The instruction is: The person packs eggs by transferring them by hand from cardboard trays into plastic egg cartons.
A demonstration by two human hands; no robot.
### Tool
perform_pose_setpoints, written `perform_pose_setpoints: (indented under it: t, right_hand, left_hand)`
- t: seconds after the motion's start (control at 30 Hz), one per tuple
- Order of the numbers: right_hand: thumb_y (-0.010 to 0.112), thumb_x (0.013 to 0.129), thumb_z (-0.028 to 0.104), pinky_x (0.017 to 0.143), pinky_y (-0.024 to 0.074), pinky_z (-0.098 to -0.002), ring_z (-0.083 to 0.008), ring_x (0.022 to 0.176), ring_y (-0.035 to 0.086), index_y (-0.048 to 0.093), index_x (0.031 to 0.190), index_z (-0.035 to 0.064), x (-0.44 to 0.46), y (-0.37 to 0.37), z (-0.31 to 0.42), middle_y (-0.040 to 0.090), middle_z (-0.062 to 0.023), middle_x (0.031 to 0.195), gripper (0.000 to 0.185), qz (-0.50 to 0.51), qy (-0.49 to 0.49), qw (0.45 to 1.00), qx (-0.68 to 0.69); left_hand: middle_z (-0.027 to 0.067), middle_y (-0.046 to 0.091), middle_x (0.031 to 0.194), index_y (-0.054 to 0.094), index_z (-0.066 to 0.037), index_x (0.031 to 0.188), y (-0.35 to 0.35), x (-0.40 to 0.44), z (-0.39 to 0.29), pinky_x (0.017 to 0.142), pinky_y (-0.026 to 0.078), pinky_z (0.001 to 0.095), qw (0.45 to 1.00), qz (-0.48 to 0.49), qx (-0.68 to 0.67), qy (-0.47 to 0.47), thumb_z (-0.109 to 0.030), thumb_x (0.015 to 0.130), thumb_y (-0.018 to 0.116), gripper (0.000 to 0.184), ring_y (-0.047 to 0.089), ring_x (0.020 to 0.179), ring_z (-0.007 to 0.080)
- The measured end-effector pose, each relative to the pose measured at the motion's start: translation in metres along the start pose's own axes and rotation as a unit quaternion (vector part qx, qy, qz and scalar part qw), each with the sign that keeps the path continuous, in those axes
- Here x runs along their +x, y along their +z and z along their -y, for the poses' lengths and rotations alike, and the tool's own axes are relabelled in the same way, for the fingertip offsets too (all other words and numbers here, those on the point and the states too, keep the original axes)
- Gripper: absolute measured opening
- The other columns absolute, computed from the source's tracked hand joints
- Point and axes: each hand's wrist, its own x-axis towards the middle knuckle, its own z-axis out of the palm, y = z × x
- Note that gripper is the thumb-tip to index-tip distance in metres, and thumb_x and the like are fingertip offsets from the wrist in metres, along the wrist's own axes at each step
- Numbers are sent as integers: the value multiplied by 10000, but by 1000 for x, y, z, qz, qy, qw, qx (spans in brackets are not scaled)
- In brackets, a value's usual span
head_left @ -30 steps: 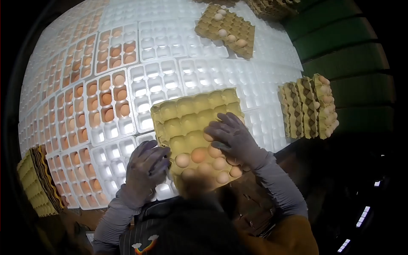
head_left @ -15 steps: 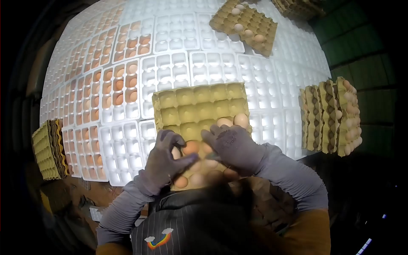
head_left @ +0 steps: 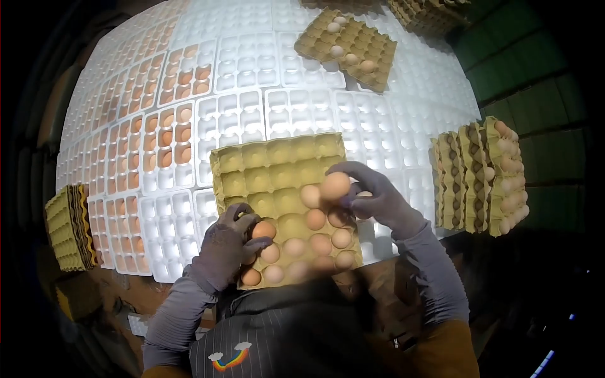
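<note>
A yellowish pulp egg tray (head_left: 277, 153) lies in front of me; its far rows are bare and its near rows hold several brown and pale eggs. My left hand (head_left: 224, 249), gloved in grey, has its fingers curled round a brown egg (head_left: 263, 230) at the tray's left side. Above the tray's right side, my right hand (head_left: 381, 198), also gloved, grips a light brown egg (head_left: 334, 186) between fingers and thumb. Another pale egg (head_left: 363, 197) shows partly at that hand's palm. Beneath the raised egg, a pale egg (head_left: 311, 196) sits in the tray.
White plastic egg trays (head_left: 231, 113) cover the table, those on the left holding brown eggs. A tilted pulp tray (head_left: 372, 43) with several eggs lies at the back. Stacked trays with eggs (head_left: 504, 179) stand on edge at right; more pulp trays (head_left: 65, 230) lean at left.
My right hand has moved right and up from the middle of the tray and now lifts an egg. My left hand has shifted slightly left and down, round a brown egg.
</note>
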Motion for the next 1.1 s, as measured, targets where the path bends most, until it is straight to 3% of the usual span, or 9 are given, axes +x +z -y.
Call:
perform_pose_setpoints:
  t: [0.1,0.27,0.37,0.47,0.53,0.6,0.8,0.9,1.1]
  right_hand:
    - [785,828,149,720,565,-267,-141,978,670,571,1326,98,-6,-19,-8,591,-88,1291,544,-85,-100,989,72]
    - [838,784,373,971,535,-438,-363,1184,582,637,1244,166,20,-14,-27,458,-149,1487,543,-101,-202,791,-569]
    - [849,772,341,996,524,-461,-356,1279,508,616,1248,148,22,-11,-26,380,-157,1520,565,-100,-158,821,-540]
    - [848,786,342,964,538,-448,-306,1247,536,590,1300,135,3,-9,-33,444,-168,1448,611,-188,-175,885,-389]
    - [843,803,361,926,552,-419,-270,1193,579,572,1324,107,-8,-14,-52,534,-165,1353,641,-231,-165,944,-169]
    - [384,993,720,851,539,-320,-174,1021,620,584,1296,17,-32,-2,-37,671,-78,1094,791,-175,-46,959,217]
    - [124,1028,701,930,546,-366,-215,1082,631,572,1217,43,-48,12,-32,654,-117,1210,818,-146,-74,955,249]
    - [324,944,809,1012,505,-392,-281,1132,631,457,1457,-39,-52,21,-29,624,-167,1277,1000,-112,-63,937,325]
    - [841,732,310,1032,451,-387,-264,1263,554,615,1248,30,-13,77,13,532,-142,1404,629,-112,-118,981,101]
  left_hand:
    - [118,691,1042,697,-3,1126,-4,3,20,836,550,342,986,3,-165,9,-133,832,790,335,657,895,215]
    - [117,654,1156,567,-42,1306,-31,22,-18,797,566,331,766,78,-618,-155,-187,928,642,412,683,947,215]
    - [132,579,1351,661,-69,1235,0,60,-30,891,536,358,962,47,-248,105,-163,940,633,310,637,1131,222]
    - [141,471,1390,670,-125,1114,31,75,-75,897,545,469,982,-25,168,78,-326,900,728,299,574,1148,341]
    - [132,449,1406,658,-118,1081,51,86,-69,875,554,484,979,-48,187,72,-363,895,717,313,574,1107,352]
    - [125,441,1413,654,-116,1076,56,91,-69,856,560,486,972,-57,212,85,-370,894,702,316,575,1089,348]
    - [114,462,1430,706,-89,1037,50,93,-93,858,560,463,948,2,313,63,-239,862,679,232,586,1095,330]
    - [152,458,1444,689,-79,1074,38,93,-82,910,543,474,968,3,239,80,-281,867,702,290,582,1115,366]
    - [190,444,1458,684,-113,1246,-38,2,-6,1024,505,462,993,-44,-106,0,-379,828,812,511,563,1249,392]
